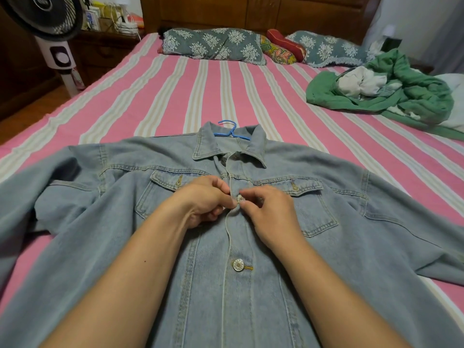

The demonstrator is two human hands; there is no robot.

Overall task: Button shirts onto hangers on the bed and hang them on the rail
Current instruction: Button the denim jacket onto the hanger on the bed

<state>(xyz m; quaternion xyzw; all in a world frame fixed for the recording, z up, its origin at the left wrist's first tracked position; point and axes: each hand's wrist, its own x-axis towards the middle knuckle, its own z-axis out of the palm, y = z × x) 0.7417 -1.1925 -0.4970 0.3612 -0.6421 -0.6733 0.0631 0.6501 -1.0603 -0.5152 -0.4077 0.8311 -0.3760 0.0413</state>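
Fingertips (234,202) of both hands meet at the placket of a denim jacket (326,222) — left hand (206,199) pinching the placket edge, right hand (268,217) closed on the fabric around a metal button (240,198) at chest-pocket level. Whether that button is through its hole — cannot tell. Nearer than the fingers, a second metal button (238,264) sits fastened. Jacket lies flat, front up, sleeves spread to either side on the pink striped bedsheet (175,96). Beyond the fingers, a blue hanger hook (229,128) shows past the collar. Farther right, a green garment heap (401,91). Farthest: floral pillows (213,43) by the wooden headboard (251,11); a standing fan (47,18) far left.
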